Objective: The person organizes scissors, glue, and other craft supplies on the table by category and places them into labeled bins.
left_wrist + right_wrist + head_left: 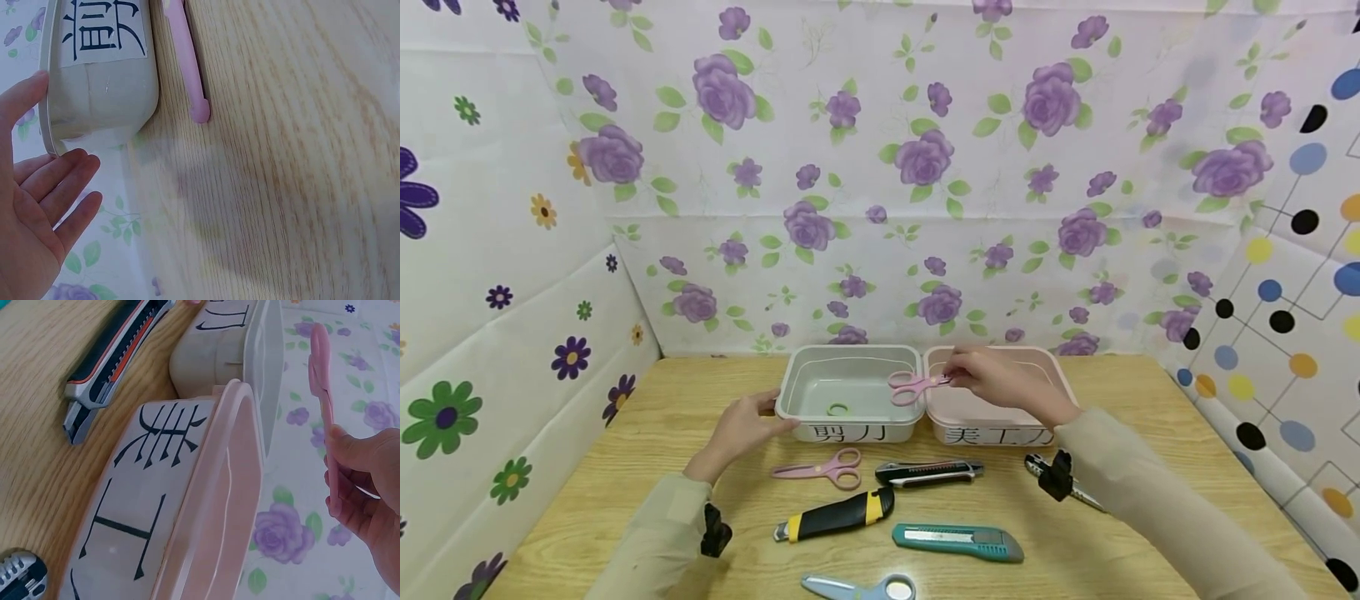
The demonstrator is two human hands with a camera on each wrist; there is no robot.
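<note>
Pinching the pink scissors blade-end in my right hand, above where the grey bin and pink bin meet. Should be light, stiff, slightly slick; blade hold suits (handles stay free). My left hand, fingers loose, touches the grey bin's corner. Bins: two. Elsewhere: one pink pair, one blue pair, four cutters, one green loop.

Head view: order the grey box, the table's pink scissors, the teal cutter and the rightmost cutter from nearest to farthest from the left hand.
1. Grey box, touching the left hand.
2. Pink scissors, in front of the grey box.
3. Teal cutter, lower right.
4. Rightmost cutter, far right.
</note>
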